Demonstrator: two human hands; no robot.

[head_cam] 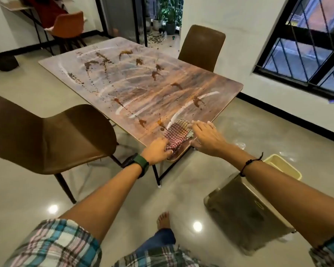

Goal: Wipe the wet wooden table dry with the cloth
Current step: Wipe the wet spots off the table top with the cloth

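Note:
A red-and-white checked cloth [176, 134] lies on the near corner of the wooden table [143, 83]. The tabletop carries brown splashes, drip trails and pale wet streaks. My left hand [157, 151] grips the cloth's near end at the table's edge, fingers curled into the fabric. My right hand [206, 135] lies over the cloth's right side, its fingers holding the far edge. The cloth's right part is hidden under that hand.
A brown chair [46, 135] stands at the table's left side and another brown chair [202, 47] at the far right. A dark bin [245, 209] and a pale yellow tub [283, 166] sit on the floor to my right. A window is at right.

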